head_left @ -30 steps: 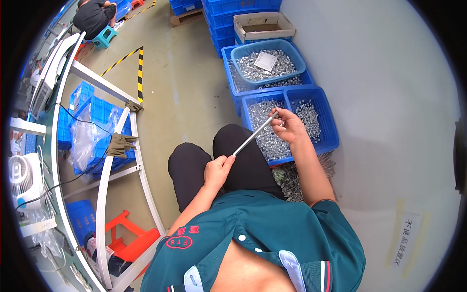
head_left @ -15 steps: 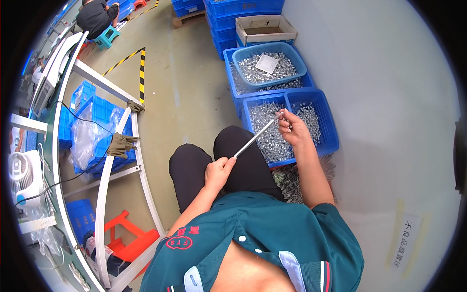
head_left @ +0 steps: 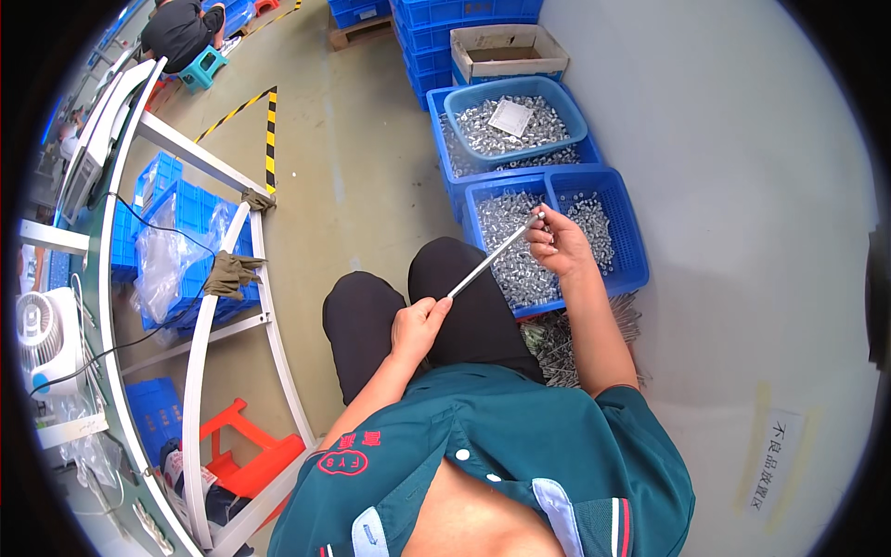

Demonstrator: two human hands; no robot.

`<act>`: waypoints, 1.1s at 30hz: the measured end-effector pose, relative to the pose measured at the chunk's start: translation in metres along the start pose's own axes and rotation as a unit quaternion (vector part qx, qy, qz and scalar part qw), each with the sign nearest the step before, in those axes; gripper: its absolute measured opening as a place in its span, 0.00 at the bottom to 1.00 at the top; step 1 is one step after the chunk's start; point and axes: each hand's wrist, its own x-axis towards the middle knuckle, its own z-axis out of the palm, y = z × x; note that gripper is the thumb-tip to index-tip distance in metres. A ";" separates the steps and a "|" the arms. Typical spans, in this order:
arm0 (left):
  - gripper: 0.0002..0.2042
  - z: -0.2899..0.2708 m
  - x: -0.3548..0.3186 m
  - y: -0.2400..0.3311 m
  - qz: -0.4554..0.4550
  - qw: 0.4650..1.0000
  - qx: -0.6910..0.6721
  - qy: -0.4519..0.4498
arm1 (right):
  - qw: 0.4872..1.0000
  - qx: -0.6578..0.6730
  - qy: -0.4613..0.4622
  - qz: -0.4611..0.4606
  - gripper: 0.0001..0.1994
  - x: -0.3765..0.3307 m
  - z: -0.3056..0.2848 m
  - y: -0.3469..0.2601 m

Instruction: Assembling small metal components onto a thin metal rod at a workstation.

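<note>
My left hand [head_left: 419, 327] is closed around the near end of a thin silvery metal rod [head_left: 490, 258], which slants up and to the right above my lap. At its far end, the fingers of my right hand [head_left: 564, 243] are pinched on a small metal part [head_left: 540, 215] at the tip. Whether that part sits on the rod or just touches it is too small to tell. Below my right hand stands a divided blue bin [head_left: 633, 218], both compartments holding many small silvery metal parts [head_left: 518, 269].
Behind the bin, a light-blue basin [head_left: 577, 123] of similar parts, with a white card [head_left: 510, 118] on top, rests on another blue crate. Thin metal pieces [head_left: 561, 353] lie beside my right forearm. A white-framed bench [head_left: 197, 390] and red stool [head_left: 246, 455] are left; a person [head_left: 176, 35] sits far off.
My right fingers have shifted very slightly at the rod's tip. The left hand and the rod stay almost in place.
</note>
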 end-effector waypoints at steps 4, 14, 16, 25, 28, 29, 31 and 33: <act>0.24 0.000 0.000 -0.001 0.007 1.000 0.011 0.001 | 0.999 -0.049 0.017 0.000 0.07 -0.001 0.005 0.001; 0.24 0.000 0.000 0.001 -0.011 1.000 -0.012 0.005 | 0.973 -0.208 0.069 -0.067 0.15 -0.010 0.023 0.019; 0.24 0.000 -0.001 0.001 -0.012 1.000 -0.012 -0.001 | 0.962 -0.243 0.074 -0.099 0.15 -0.016 0.026 0.025; 0.24 0.001 0.001 -0.001 -0.015 1.000 -0.007 -0.010 | 0.890 -0.381 0.098 -0.230 0.17 -0.009 0.013 0.038; 0.25 0.001 0.001 -0.002 -0.007 1.000 -0.014 -0.001 | 0.891 -0.383 0.076 -0.230 0.18 -0.004 0.008 0.047; 0.25 0.000 0.000 -0.002 -0.009 1.000 -0.012 0.000 | 0.909 -0.358 0.067 -0.203 0.18 -0.004 0.010 0.046; 0.25 0.000 -0.001 -0.001 -0.018 1.000 -0.015 0.002 | 0.950 -0.272 0.055 -0.142 0.18 -0.012 0.019 0.040; 0.25 -0.001 0.001 -0.003 -0.014 1.000 -0.013 0.001 | 0.992 -0.091 0.029 -0.084 0.15 -0.004 -0.005 0.031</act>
